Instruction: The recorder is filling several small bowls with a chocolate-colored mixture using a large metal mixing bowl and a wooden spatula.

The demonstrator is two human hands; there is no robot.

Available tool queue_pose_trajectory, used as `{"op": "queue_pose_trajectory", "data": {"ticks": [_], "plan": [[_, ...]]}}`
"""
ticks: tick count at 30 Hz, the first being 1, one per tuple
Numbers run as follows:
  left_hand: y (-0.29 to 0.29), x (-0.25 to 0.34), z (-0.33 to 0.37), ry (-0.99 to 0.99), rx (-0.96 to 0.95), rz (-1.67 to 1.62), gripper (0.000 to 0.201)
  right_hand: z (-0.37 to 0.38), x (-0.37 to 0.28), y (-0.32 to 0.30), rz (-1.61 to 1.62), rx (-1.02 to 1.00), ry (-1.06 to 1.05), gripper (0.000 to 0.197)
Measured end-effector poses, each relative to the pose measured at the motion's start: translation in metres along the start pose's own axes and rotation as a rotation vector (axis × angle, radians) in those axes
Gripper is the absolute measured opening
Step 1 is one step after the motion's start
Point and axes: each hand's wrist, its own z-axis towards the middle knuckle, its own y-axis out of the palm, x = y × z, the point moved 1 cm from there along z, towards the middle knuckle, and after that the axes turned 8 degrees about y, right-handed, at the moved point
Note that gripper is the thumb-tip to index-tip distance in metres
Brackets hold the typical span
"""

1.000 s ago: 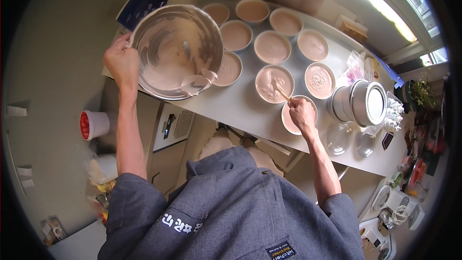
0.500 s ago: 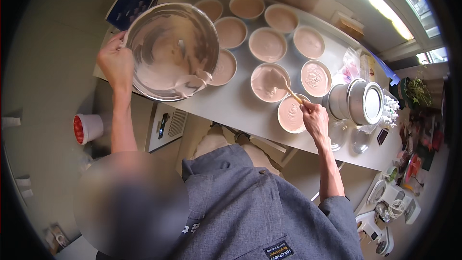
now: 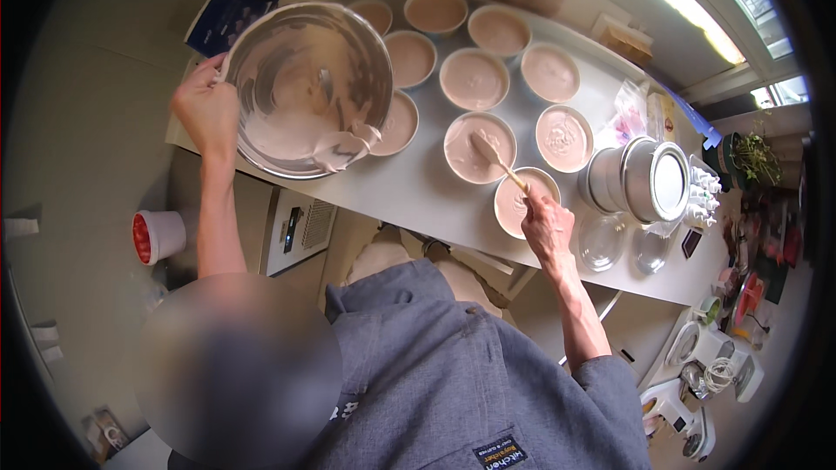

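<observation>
My left hand (image 3: 207,111) is closed on the rim of a large metal mixing bowl (image 3: 277,52), tilted so its batter-smeared inside shows. A thick pinkish-brown lump of batter (image 3: 340,151) hangs at its lower right lip. In my right hand (image 3: 549,222) is the wooden handle of a spatula (image 3: 498,159), its head in the batter of a round cake pan (image 3: 453,172). Beneath the handle stands a nearer filled pan (image 3: 515,219), partly covered by my hand. Another filled pan (image 3: 564,139), with a rippled top, sits to the right.
Several more filled pans (image 3: 475,78) stand toward the back of the white table (image 3: 418,204). Stacked metal pans (image 3: 623,184) and clear domes (image 3: 601,242) are at the right. A white bucket (image 3: 161,236) with red inside and white kitchen machines (image 3: 675,409) flank the table.
My right hand has moved left and slightly down, drawing the spatula head leftward across the batter in the same pan. The mixing bowl stays held up, almost unmoved.
</observation>
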Motion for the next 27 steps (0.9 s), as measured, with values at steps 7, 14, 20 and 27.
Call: {"op": "queue_pose_trajectory", "data": {"ticks": [7,14,20,27], "plan": [[-0.002,0.017,-0.007,-0.01,-0.025,-0.019,0.037,-0.015,0.011,0.004,-0.023,0.053,0.034,0.033],[0.009,0.034,-0.014,0.064,-0.007,-0.026,0.023,-0.02,0.016,0.003,0.147,0.131,0.054,0.027],[0.046,0.052,-0.022,0.175,-0.024,-0.075,0.015,-0.023,0.025,-0.026,0.68,-0.087,0.368,0.03],[0.098,0.081,-0.026,0.324,-0.097,-0.049,0.011,-0.039,0.017,-0.088,1.216,-0.254,0.347,0.035]]}}
